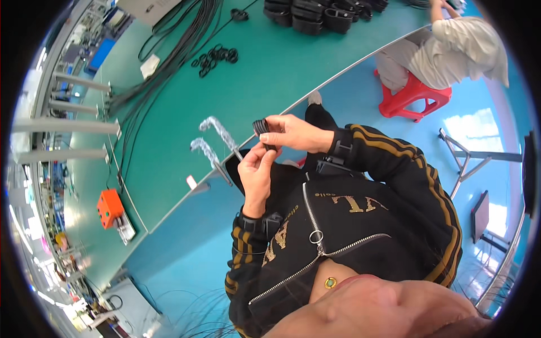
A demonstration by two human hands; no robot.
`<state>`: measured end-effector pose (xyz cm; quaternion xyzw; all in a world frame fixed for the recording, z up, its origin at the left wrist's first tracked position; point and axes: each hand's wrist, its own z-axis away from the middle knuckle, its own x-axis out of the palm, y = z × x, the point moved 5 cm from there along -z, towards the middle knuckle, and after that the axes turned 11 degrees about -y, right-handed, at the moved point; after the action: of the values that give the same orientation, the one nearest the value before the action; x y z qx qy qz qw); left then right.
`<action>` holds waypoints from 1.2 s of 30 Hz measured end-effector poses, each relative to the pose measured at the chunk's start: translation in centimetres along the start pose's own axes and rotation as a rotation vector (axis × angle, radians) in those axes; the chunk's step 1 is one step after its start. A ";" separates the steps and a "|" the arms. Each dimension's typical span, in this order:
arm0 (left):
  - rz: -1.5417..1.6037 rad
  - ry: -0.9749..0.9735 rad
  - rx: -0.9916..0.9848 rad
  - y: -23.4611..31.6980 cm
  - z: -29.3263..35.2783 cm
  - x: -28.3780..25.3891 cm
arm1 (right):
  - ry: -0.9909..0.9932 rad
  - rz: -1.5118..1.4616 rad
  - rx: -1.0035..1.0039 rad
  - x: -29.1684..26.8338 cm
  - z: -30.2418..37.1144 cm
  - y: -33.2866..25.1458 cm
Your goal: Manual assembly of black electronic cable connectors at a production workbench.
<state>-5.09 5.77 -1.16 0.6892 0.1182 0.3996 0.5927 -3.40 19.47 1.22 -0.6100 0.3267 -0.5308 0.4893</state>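
Black corded coil (260, 127), held in both hands at the front edge of the green tabletop (276, 70). Right hand (293, 134): thumb laid across the coil, fingers curled around it. Left hand (256, 176): thumb and forefinger pinching the lower end, though exactly which strands they grip is hard to make out. Left of the hands, two film-wrapped hooks (221, 134) stand at the front edge. Farther in lie small black rings (215, 58); dark bundles (313, 16) occupy the far side. Orange box (110, 208): near the front-left corner.
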 end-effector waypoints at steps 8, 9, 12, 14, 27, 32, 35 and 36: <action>-0.105 -0.110 0.119 0.3 -2.7 2.6 | 0.045 0.056 -0.068 -1.9 1.5 -2.6; -0.027 -0.082 0.115 0.9 -2.9 3.4 | 0.055 0.088 -0.057 -2.7 1.5 -3.4; 0.029 -0.025 0.114 2.2 -3.5 3.6 | 0.114 0.343 -0.096 -7.6 0.8 -8.0; -0.008 0.037 0.105 2.5 -3.4 3.5 | 0.356 0.867 -0.352 -12.3 0.7 -14.4; -0.058 0.050 -0.100 -0.1 -1.2 0.1 | 0.517 1.657 0.168 -26.6 -5.0 -21.8; -0.037 0.052 -0.117 -0.3 -1.3 0.1 | 0.660 1.642 -0.162 -25.5 -5.4 -23.6; -0.041 0.064 -0.122 -0.1 -0.9 -0.3 | 0.724 1.507 -0.344 -20.9 -8.5 -23.4; -0.058 0.028 -0.122 0.1 -0.8 -0.2 | 0.638 1.520 -0.295 -18.7 -10.3 -22.0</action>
<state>-5.79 6.21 -1.16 0.6424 0.1219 0.3986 0.6431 -20.19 40.88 15.42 -0.1017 0.8379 -0.1553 0.5133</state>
